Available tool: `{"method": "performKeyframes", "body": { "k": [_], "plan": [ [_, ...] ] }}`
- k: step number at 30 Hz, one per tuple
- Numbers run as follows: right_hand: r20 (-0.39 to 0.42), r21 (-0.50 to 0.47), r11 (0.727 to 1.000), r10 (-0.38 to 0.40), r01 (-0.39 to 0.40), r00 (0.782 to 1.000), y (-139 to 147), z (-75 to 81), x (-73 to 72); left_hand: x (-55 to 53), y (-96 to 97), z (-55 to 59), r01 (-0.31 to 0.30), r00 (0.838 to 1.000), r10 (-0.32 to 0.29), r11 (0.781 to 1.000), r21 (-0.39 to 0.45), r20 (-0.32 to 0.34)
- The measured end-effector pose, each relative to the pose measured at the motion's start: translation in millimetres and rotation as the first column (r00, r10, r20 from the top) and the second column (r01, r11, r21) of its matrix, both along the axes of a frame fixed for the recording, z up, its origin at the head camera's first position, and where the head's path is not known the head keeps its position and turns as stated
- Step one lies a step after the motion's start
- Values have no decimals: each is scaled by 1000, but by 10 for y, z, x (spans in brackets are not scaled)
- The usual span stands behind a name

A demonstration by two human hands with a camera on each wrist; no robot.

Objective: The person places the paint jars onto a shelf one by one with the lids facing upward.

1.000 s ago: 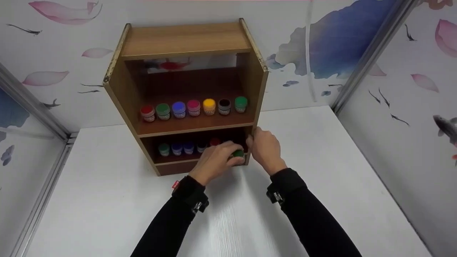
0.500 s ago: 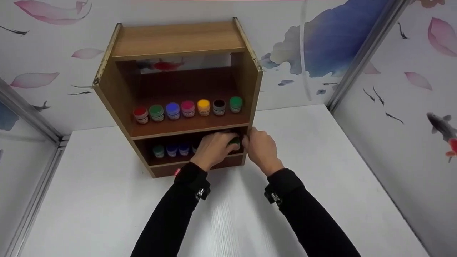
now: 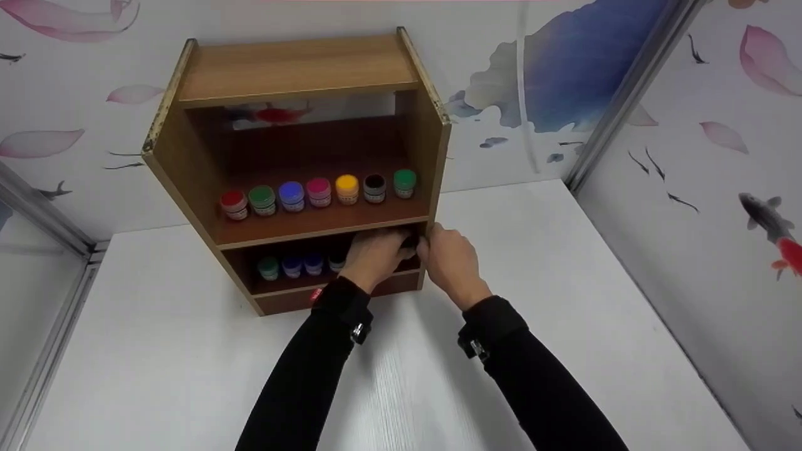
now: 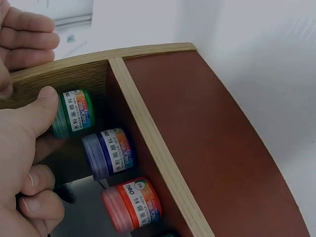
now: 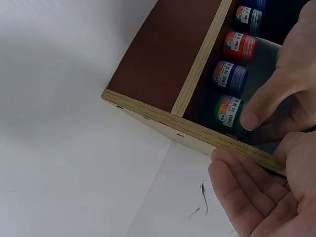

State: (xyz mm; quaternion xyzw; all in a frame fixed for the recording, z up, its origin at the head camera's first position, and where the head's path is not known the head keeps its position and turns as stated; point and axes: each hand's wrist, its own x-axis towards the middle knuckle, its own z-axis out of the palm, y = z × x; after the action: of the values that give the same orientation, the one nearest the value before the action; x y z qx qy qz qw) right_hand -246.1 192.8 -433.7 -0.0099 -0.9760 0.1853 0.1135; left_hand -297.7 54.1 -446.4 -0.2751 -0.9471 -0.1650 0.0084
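My left hand (image 3: 374, 254) reaches into the right end of the wooden shelf unit's (image 3: 301, 69) lower compartment. Its thumb and fingers hold a green paint jar (image 4: 76, 113), close to the side panel. A dark blue paint jar (image 4: 113, 153) stands beside it, followed by a red paint jar (image 4: 133, 205). In the head view, my left hand hides these jars, with only a dark bit showing past the fingers. My right hand (image 3: 452, 260) grips the front edge of the right side panel (image 5: 217, 140), with its fingers along the outer face.
Several paint jars with coloured lids, such as a yellow-lidded jar (image 3: 347, 189), line the upper shelf. A green jar (image 3: 268, 269) and a few blue or dark ones stand at the lower left. The unit rests on a white table (image 3: 156, 351) against a patterned wall (image 3: 489, 56).
My left hand has carried the green paint jar from the lower compartment's front edge back inside. My right hand keeps its grip on the side panel. The head view has shifted slightly.
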Motion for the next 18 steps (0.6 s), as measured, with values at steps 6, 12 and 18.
{"method": "performKeyframes", "body": {
  "k": [6, 12, 18],
  "plan": [
    [-6, -6, 1000, -5, 5, 1000, -3, -7, 10, -3, 34, -61, -12, 1000, 11, 1000, -25, -9],
    [-22, -19, 1000, 2, -2, 1000, -2, -13, 6, -22, 57, -111, -20, 998, 16, 997, -76, -60],
    [-20, -28, 1000, -6, 5, 1000, 2, -9, -9, -35, 71, -137, -40, 995, 33, 997, -67, -92]
  ]
}}
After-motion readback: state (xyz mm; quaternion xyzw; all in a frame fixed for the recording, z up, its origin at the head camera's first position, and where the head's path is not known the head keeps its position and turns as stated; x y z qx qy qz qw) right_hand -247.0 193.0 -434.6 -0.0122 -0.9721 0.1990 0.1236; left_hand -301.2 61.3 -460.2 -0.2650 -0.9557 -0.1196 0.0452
